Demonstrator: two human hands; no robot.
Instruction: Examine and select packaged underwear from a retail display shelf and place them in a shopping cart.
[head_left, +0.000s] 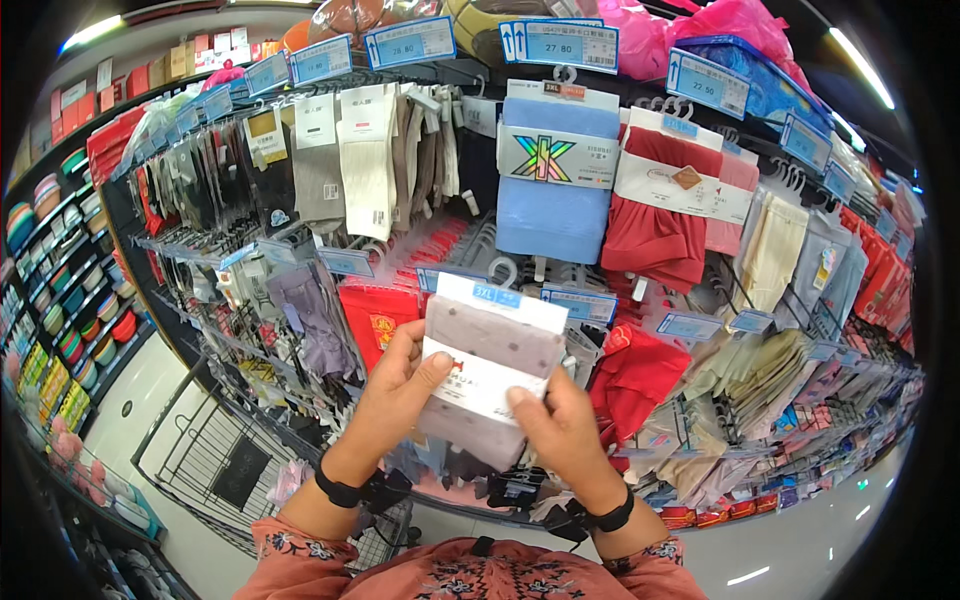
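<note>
A folded greyish-mauve dotted garment (487, 337), wrapped in a white paper band (480, 386), is held up in front of me by both hands. Its white plastic hanger (504, 271) points away from me and bears a blue size tag. My left hand (405, 382) grips the left edge, thumb on the band. On the right edge, my right hand (559, 416) clasps it the same way. Behind it hang a red packaged garment (379, 319), a blue folded garment (556, 217) and a dark red one (656, 217). Part of the garment's front is covered by my thumbs.
A wire shopping cart (217, 450) stands at lower left. Racks hold socks (366, 161) and other hanging garments (776, 251), with price labels (411, 43) along the rails. Colourful bowls (97, 330) fill a shelf at far left. Basketballs (349, 19) lie on top.
</note>
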